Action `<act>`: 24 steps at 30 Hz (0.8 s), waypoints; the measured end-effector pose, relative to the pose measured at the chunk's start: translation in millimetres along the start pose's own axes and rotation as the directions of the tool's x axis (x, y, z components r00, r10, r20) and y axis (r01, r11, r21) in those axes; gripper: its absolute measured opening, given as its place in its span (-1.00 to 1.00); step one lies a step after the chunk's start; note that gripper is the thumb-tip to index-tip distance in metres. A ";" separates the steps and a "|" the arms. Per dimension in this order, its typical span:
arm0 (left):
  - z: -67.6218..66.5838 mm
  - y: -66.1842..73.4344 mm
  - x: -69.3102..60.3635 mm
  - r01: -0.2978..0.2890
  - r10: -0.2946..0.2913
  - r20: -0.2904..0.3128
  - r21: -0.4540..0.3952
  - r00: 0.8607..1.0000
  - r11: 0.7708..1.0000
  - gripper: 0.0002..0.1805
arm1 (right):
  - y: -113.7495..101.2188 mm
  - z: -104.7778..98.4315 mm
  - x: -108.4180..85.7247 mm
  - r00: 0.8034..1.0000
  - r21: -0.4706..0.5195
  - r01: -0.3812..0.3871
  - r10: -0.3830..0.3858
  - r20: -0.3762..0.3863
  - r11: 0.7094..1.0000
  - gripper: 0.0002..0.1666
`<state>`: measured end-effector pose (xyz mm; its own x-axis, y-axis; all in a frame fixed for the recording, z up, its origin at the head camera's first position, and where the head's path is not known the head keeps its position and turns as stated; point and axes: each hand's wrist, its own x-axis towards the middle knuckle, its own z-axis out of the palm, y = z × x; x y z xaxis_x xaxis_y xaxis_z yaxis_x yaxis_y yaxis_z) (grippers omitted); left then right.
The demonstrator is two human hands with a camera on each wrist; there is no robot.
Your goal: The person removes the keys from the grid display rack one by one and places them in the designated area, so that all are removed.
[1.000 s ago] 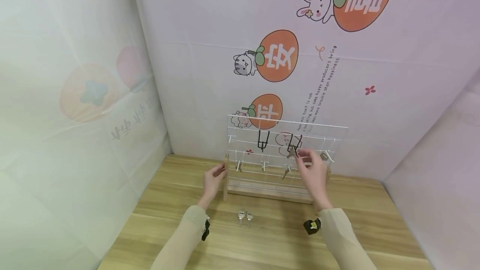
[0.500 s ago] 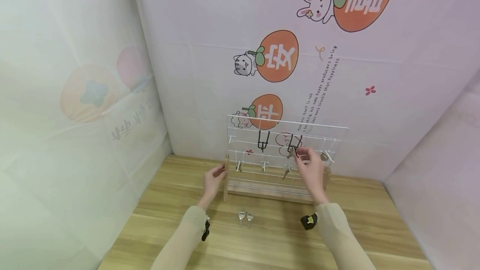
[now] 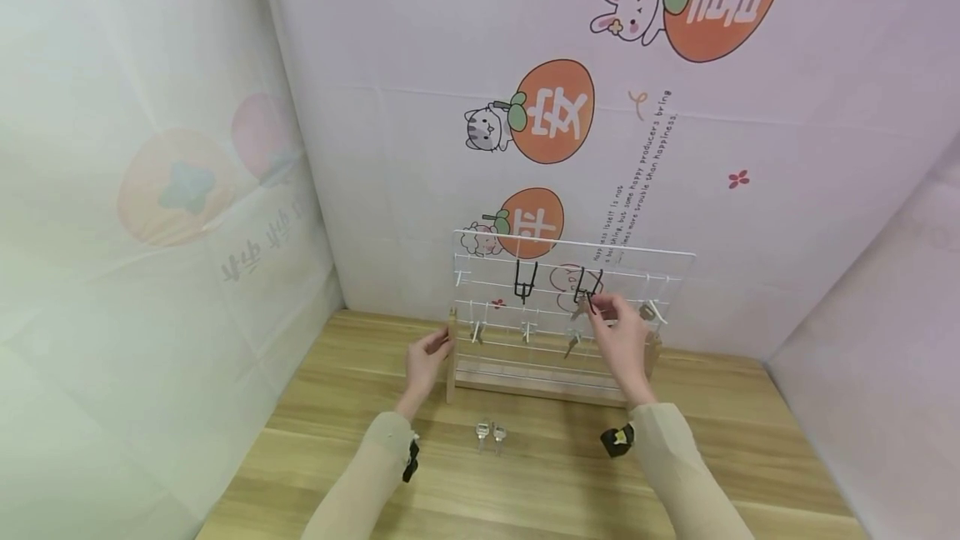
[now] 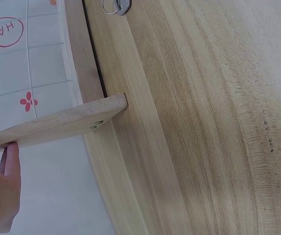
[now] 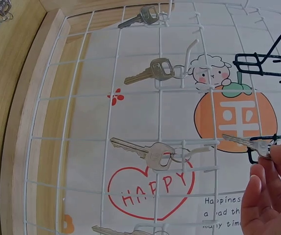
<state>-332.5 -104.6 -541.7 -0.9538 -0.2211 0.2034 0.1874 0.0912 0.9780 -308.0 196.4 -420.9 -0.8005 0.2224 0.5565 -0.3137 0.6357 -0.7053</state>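
Note:
In the head view a white wire rack with a wooden base (image 3: pixel 540 392) stands at the back of the table. My right hand (image 3: pixel 624 342) pinches a silver key (image 5: pixel 248 143) by its head end, at the right-hand black hook (image 3: pixel 591 283). Its ring is mostly hidden by the fingers, so I cannot tell whether it is on the hook. My left hand (image 3: pixel 426 363) grips the rack's wooden side post (image 4: pixel 77 117) at the left end. Several keys hang on white hooks, one of them a silver key (image 5: pixel 152 154) near the right hand.
Two loose keys, one a silver key (image 3: pixel 482 432), lie on the wooden table (image 3: pixel 525 490) in front of the rack. Another black hook (image 3: pixel 526 280) sits left of the right hand's hook. A printed cloth (image 3: pixel 420 190) rises close behind the rack.
My right hand has shifted very slightly left, with the key still at the black hook. The left hand stays on the post. The head view has moved a little.

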 end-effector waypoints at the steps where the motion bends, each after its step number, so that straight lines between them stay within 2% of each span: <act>1: 0.0 -0.3 0.2 0.002 -0.002 0.002 -0.003 1.000 1.000 -0.65 | -0.2 -0.4 -0.2 1.000 0.001 0.003 -0.003 0.002 1.000 -0.84; 10: 0.0 -0.2 0.3 0.024 -0.024 -0.006 -0.006 1.000 1.000 -0.65 | -3.9 -4.0 -3.2 0.999 0.014 0.014 -0.014 0.029 1.000 -0.84; 18: -0.7 -1.6 0.1 -0.003 0.003 0.003 0.025 1.000 1.000 -0.66 | -6.8 -7.6 -2.8 0.998 0.019 -0.015 0.013 0.066 1.000 -0.78; 24: -2.9 -4.4 -2.1 -0.116 0.116 -0.006 -0.020 0.993 0.993 -0.68 | -8.3 -10.4 -3.8 0.997 -0.002 0.002 -0.002 0.081 1.000 -0.75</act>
<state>-330.6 -107.4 -546.2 -0.9244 -0.2145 0.3155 0.3013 0.0968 0.9486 -297.1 198.0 -412.6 -0.8385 0.1605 0.5208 -0.3147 0.6376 -0.7032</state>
